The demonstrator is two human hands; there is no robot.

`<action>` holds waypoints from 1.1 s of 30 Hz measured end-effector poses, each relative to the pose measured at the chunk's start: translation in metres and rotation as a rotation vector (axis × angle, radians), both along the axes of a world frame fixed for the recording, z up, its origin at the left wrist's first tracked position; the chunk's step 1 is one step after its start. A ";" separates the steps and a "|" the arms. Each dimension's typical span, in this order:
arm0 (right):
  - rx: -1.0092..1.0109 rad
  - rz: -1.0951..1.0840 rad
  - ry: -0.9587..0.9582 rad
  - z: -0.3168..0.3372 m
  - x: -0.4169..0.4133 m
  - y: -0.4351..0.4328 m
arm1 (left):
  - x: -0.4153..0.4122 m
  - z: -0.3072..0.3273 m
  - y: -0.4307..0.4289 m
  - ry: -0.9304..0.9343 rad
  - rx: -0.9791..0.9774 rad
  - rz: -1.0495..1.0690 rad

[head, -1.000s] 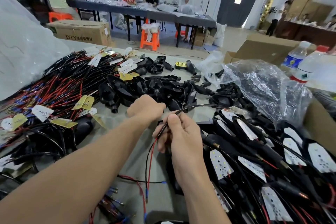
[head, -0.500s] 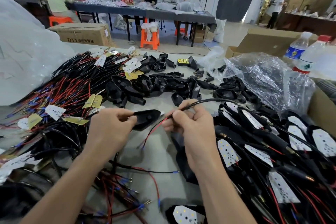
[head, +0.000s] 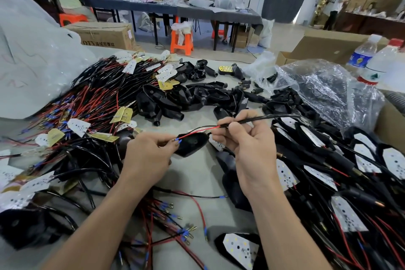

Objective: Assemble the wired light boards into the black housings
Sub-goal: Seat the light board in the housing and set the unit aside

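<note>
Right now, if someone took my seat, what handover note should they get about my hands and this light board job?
Left hand: holds a black housing, fingertips near the red lead's blue tip.
Right hand: pinches the black cable just behind its red and black leads.
Done: finished units heaped on the right.
Left: the leads appear not yet threaded into the housing. Loose wired boards lie on the left, empty housings in the middle.
</note>
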State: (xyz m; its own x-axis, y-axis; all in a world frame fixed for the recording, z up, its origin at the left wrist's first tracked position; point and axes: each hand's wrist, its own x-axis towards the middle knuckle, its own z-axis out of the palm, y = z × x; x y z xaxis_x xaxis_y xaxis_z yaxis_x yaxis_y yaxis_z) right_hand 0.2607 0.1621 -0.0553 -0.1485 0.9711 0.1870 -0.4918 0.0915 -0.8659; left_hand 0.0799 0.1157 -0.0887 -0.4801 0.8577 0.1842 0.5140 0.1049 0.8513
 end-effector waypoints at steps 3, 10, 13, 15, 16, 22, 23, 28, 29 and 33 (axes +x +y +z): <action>-0.052 -0.081 -0.068 -0.007 -0.001 0.003 | -0.002 0.001 0.002 -0.085 -0.020 0.035; -0.020 -0.199 -0.187 -0.014 -0.001 0.006 | -0.007 -0.002 0.004 -0.272 0.004 0.025; -0.011 -0.159 -0.186 -0.013 -0.004 0.005 | -0.003 -0.004 0.005 -0.325 0.018 -0.004; -0.024 -0.133 -0.158 -0.013 -0.006 0.004 | -0.001 -0.003 0.005 -0.379 0.024 -0.001; -0.035 -0.119 -0.134 -0.012 -0.006 0.003 | -0.001 -0.002 0.005 -0.420 0.036 0.009; -0.057 -0.021 0.066 -0.009 -0.005 0.001 | 0.000 0.008 0.004 -0.795 0.078 0.007; -0.045 -0.035 0.041 -0.009 -0.004 0.001 | 0.000 0.008 0.004 -0.843 0.079 -0.006; 0.011 -0.141 -0.139 -0.012 0.000 0.002 | -0.001 0.009 0.006 -0.971 0.137 -0.022; 0.017 -0.149 -0.171 -0.013 0.000 0.003 | -0.001 0.010 0.006 -0.972 0.147 -0.026; 0.056 -0.146 -0.250 -0.015 0.001 0.002 | -0.001 0.010 0.004 -0.949 0.162 -0.011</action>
State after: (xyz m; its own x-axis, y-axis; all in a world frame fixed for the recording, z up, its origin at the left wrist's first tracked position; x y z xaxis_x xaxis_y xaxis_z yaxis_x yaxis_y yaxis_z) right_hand 0.2619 0.1645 -0.0708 -0.0559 0.9747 0.2163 -0.2420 0.1970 -0.9501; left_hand 0.0794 0.1200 -0.0785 -0.4825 0.8611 -0.1603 -0.3963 -0.0514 0.9167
